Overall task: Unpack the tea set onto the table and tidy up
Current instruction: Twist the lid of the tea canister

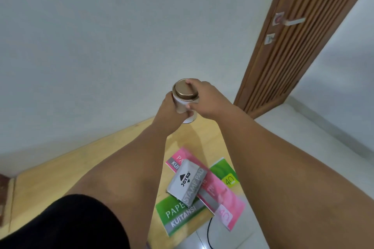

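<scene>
1. While both hands are stretched out over the far end of the tabletop [105,155], the item in hand is a small round tin [185,105]: white body, gold-coloured lid [184,89], upright, raised at or just above the wooden surface near the wall. Whether its base touches the wood cannot be told.
2. Left hand [168,107]: fingers curled round the body of the tin from the left side, closed on it.
3. Right hand [202,97]: closed over the lid, fingertips [189,82] on the far rim and thumb on the near side of the tin.
4. Handling, as judged: rigid metal or card wall, likely light, smooth and somewhat slippery at the lid. Not fragile as glass would be, though a drop could dent it or spring the lid. Best hold is round the body, not by the lid alone, which may lift off.
5. Contents: not visible; weight cannot be confirmed.
6. Other stock on the near tabletop: grey stamp pad box [187,182] lying tilted on top of a pink receipt book [224,204], with a green receipt book [178,216] partly beneath and a second green one [224,172] beside. All well apart from the tin.
7. Surroundings: plain wall behind, slatted wooden door [293,46] at right.
</scene>
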